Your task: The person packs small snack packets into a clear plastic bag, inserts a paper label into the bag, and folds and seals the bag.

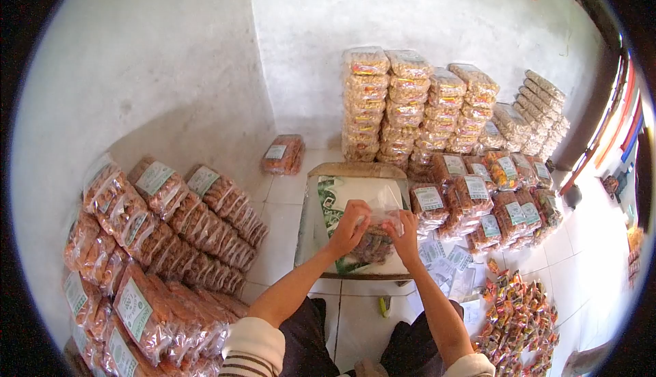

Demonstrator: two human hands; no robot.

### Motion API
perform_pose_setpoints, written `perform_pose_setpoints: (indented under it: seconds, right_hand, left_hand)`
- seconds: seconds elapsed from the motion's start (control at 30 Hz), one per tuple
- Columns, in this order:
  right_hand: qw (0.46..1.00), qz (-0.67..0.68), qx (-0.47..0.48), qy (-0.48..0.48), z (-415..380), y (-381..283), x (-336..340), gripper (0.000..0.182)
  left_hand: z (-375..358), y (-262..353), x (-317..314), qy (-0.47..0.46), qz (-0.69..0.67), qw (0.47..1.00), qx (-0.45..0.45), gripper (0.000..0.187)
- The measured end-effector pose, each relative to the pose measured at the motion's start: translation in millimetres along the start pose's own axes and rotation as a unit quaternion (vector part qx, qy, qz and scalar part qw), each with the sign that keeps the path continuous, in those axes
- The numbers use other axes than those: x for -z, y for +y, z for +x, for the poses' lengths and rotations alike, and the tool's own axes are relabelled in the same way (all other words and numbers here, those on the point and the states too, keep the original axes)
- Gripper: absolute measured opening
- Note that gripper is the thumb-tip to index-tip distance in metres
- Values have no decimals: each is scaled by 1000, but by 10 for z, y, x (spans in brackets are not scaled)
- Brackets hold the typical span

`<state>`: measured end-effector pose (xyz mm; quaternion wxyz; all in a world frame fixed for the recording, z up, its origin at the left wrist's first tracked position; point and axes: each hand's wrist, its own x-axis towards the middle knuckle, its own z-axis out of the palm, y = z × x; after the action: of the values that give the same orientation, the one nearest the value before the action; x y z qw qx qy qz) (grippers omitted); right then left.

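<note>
My left hand and my right hand pinch the two sides of a clear plastic bag's open-looking upper part. The bag has brownish contents in its lower part and rests on a low table. What exactly is inside is too small to make out. Under the bag, the tabletop carries a pale sheet with a green print at its left side.
Stacked brown snack packs line the left wall. Tall columns of pale packs stand behind the table. More labelled packs, loose printed labels and a heap of small shiny packets lie at the right. A green-yellow object is on the floor.
</note>
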<state>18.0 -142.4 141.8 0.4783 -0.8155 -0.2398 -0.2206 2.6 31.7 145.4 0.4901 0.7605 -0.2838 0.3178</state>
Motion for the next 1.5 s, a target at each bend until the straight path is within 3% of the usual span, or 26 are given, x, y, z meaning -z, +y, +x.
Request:
perform_pose_setpoints:
  seconds: [0.27, 0.33, 0.43, 0.57, 0.63, 0.73, 0.83, 0.9, 0.93, 1.03, 1.2, 1.4, 1.5]
  right_hand:
    - [999, 40, -17, -13, 32, -84, 3, 22]
    - [999, 44, -16, -15, 41, -53, -21, 20]
    - [999, 30, -11, -11, 45, -22, -33, 18]
    - [999, 33, 4, -2, 54, -39, -24, 17]
    - [999, 12, 30, 17, 63, -35, -19, 16]
    - [998, -44, 21, 40, 112, -55, 35, 31]
    - [988, 126, -12, 85, 182, 5, 130, 50]
    - [976, 108, -113, -151, 160, 134, 209, 63]
    - [976, 109, -113, -151, 153, 137, 207, 63]
    - [979, 90, -91, -158, 136, 112, 178, 51]
    - [982, 101, -134, -85, 152, -27, 134, 20]
    - [983, 159, -85, -19, 195, -89, 83, 13]
    - [974, 189, -123, -21, 209, -103, 46, 12]
  left_hand:
    - [19, -1, -33, -9, -25, 1000, -1, 15]
    - [32, 91, -90, 53, -128, 987, 82, 30]
    - [94, 148, -38, -10, -79, 986, 147, 40]
    - [85, 32, -73, -14, -35, 990, 132, 36]
    - [103, 85, -59, -18, -36, 981, 189, 27]
    - [101, 47, -81, -6, -51, 980, 190, 25]
    - [109, 121, -55, -11, -50, 977, 209, 23]
    - [102, 117, -69, -10, -39, 979, 198, 22]
    - [97, 102, -78, -8, -27, 982, 187, 21]
    - [98, 47, -89, 4, -44, 990, 135, 22]
    - [165, 173, -107, 25, -58, 985, 160, 23]
    - [181, 213, -103, 17, -73, 968, 238, 20]
    - [205, 224, -114, 15, -97, 963, 252, 22]
